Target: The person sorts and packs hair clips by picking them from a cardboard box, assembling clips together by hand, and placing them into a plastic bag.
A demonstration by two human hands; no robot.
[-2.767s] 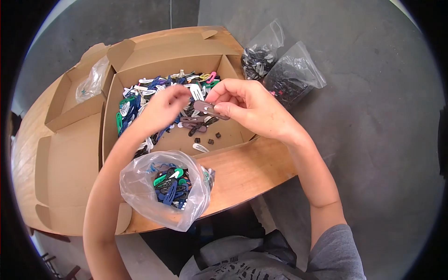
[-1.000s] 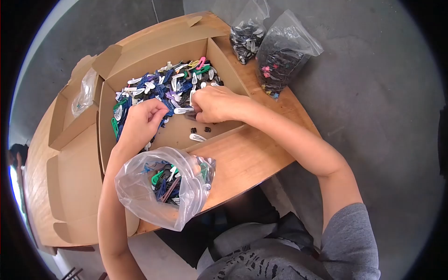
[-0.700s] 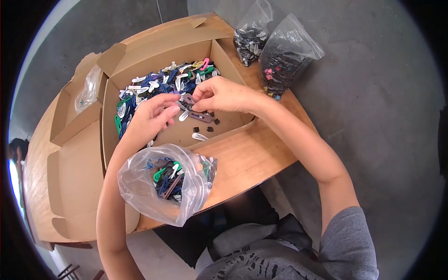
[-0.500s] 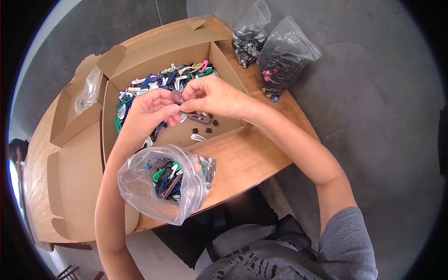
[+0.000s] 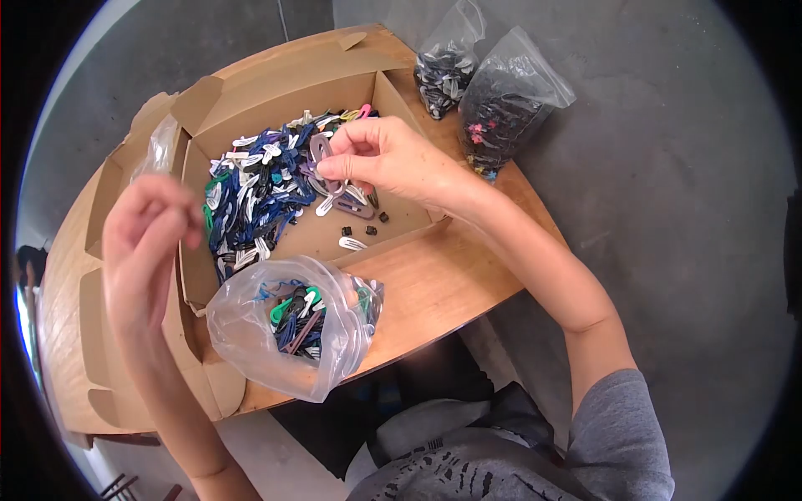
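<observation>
A greyish-mauve snap hair clip (image 5: 321,152) is pinched between the thumb and fingers of my right hand (image 5: 376,159), above the right side of an open cardboard box (image 5: 288,105). Another mauve clip (image 5: 355,209) shows just below that hand. Inside the box lies a heap of hair clips (image 5: 267,179), mostly navy, white and black, with a few green ones. My left hand (image 5: 150,242) is raised over the box's left edge, its curled fingers smeared by motion. An open clear plastic bag (image 5: 242,334) holding mixed clips stands in front of the box.
Two clear bags, one with black and white clips (image 5: 447,75) and one with dark pieces (image 5: 501,117), stand at the back right of the wooden table (image 5: 468,259). Left of the box, a cardboard compartment holds a crumpled plastic bag (image 5: 160,149). Small black pieces (image 5: 371,230) lie inside the box.
My left hand has come away from my right hand and swung left, past the box's edge. My right hand stays nearly in place with the mauve clip.
</observation>
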